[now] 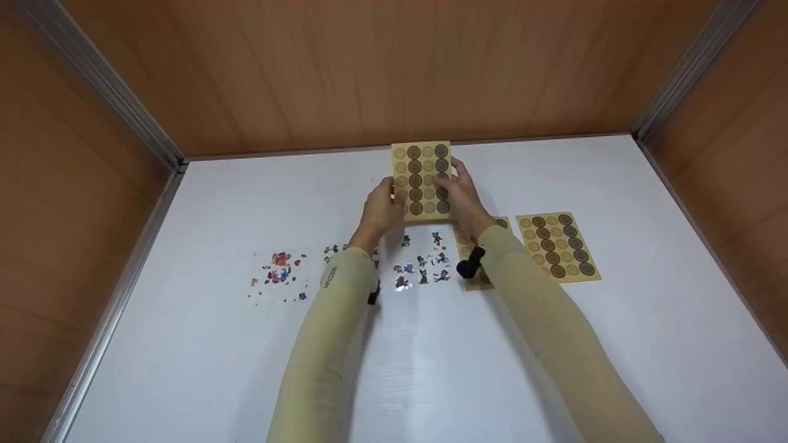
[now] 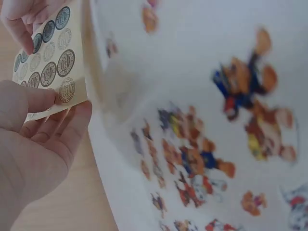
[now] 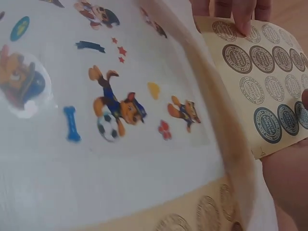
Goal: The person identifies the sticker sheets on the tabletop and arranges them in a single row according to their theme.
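A kraft-brown sheet of round stamp-like stickers [image 1: 422,179] is raised over the far middle of the table, its printed face towards me. My left hand [image 1: 380,210] pinches its lower left edge, thumb on the front and fingers behind, as the left wrist view shows on the sheet [image 2: 73,53]. Along the right edge, my right hand [image 1: 462,194] grips it with the thumb over the front. In the right wrist view the same sheet [image 3: 262,82] bends slightly, and the right hand [image 3: 288,175] is partly cut off by the frame.
Below the hands lie clear sheets of cartoon stickers [image 1: 425,261], one partly hidden by the left arm, another sheet [image 1: 280,275] farther left. Two more brown sticker sheets lie right: one [image 1: 465,249] partly under the right forearm, one [image 1: 557,247] in full view. Wooden panels [image 1: 406,74] surround the table.
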